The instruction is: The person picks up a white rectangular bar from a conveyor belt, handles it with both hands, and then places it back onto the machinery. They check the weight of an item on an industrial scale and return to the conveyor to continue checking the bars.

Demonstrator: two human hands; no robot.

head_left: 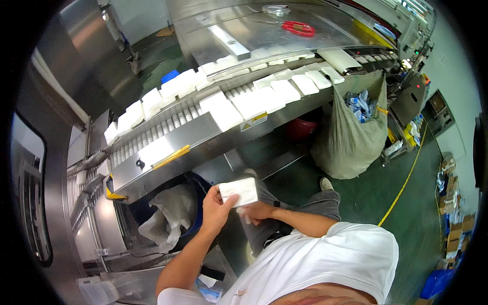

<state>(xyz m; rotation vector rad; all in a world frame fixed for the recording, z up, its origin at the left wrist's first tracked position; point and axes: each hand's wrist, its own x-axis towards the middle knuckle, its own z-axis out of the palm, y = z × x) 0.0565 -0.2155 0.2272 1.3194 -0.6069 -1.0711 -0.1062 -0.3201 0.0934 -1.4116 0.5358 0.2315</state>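
Observation:
A flat, white rectangular packet (240,191) is held up in front of my body, over my legs. My left hand (215,209) grips its left side, the thumb lying across the face and the fingers mostly hidden behind. My right hand (258,210) is closed at the packet's lower edge with its fingers curled; the packet hides part of that grip. Similar white packets (246,105) lie in an overlapping row on the near side of the metal roller conveyor (175,124) ahead of me.
Another row of white packets (151,101) lines the conveyor's far side. Below its left end stands a blue bin (195,195) with a whitish bag (173,208). A large sack (351,137) of blue-and-white wrappers hangs at the right. Red coiled cord (298,29) rests on the steel surface behind.

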